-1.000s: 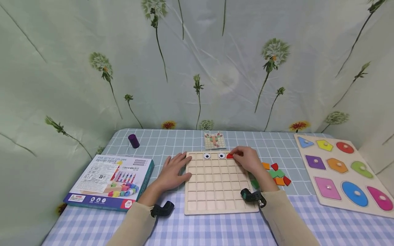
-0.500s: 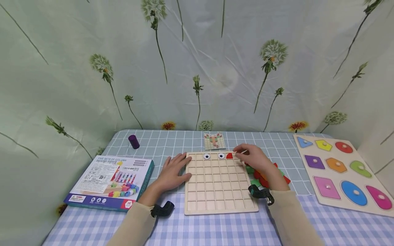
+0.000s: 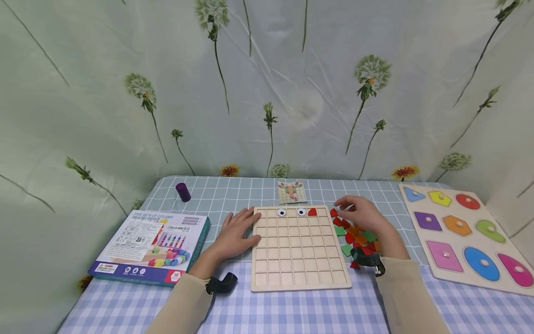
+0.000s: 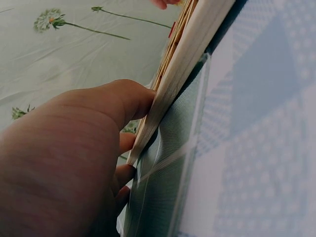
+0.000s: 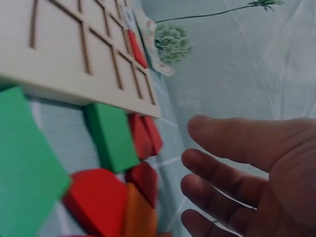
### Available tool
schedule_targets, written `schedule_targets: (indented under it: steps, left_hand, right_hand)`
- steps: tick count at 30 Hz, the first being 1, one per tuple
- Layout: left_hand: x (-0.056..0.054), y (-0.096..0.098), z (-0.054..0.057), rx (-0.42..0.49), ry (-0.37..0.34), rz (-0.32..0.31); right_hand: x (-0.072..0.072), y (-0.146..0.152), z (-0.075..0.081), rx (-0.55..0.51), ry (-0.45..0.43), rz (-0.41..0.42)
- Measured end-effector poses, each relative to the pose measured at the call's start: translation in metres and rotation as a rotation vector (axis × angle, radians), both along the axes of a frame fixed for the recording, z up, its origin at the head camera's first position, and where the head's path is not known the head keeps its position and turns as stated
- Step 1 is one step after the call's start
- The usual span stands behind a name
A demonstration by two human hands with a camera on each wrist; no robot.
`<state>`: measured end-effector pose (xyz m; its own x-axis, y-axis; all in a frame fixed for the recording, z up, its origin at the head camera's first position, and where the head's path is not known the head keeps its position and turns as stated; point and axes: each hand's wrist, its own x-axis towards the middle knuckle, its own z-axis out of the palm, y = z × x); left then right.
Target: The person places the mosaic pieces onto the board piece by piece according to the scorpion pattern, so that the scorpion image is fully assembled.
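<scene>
It looks like an indoor play area: a flower-printed backdrop (image 3: pixel 246 106), a checked cloth (image 3: pixel 292 313), and toys, namely a grid board (image 3: pixel 289 253), blocks (image 3: pixel 370 235), a shape puzzle (image 3: pixel 475 240) and a toy box (image 3: pixel 152 248).

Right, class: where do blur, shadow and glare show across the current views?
Head: fairly even light, a pale glare patch on the backdrop; left wrist: left hand shadowed, near tablecloth blurred and washed out; right wrist: nearest green block soft-edged.

gap: between right hand (image 3: pixel 364 215) and knob puzzle (image 3: pixel 465 241) | obstacle: loose pieces (image 3: pixel 349 238) beside grid board (image 3: pixel 302 253)
</scene>
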<state>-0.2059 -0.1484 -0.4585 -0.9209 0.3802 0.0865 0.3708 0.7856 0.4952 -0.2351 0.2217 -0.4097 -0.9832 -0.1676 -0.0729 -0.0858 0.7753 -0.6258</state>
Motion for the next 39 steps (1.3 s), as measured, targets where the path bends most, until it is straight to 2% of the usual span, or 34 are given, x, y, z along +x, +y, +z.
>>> schedule_targets:
  steps: [7, 13, 25, 29, 33, 39]
  left_hand:
    - [0.002, 0.002, 0.002, -0.007, 0.001, -0.011]
    - [0.001, 0.004, 0.002, -0.010, 0.002, -0.015]
    - [0.003, 0.002, -0.003, -0.001, -0.008, 0.004]
    - [0.003, 0.002, -0.002, -0.001, -0.003, 0.000]
    - [0.003, 0.002, -0.002, -0.014, -0.010, 0.006]
    - [0.004, 0.002, 0.000, -0.008, -0.017, 0.013]
  right_hand:
    - [0.001, -0.004, -0.014, 0.019, 0.005, -0.002]
    - [0.000, -0.005, -0.022, 0.049, 0.061, -0.028]
    - [-0.003, -0.005, -0.025, 0.019, 0.068, -0.062]
    - [-0.004, -0.004, -0.026, 0.003, 0.098, -0.101]
    - [-0.004, -0.004, -0.027, -0.025, 0.090, -0.139]
    - [-0.006, -0.005, -0.027, -0.068, 0.080, -0.125]
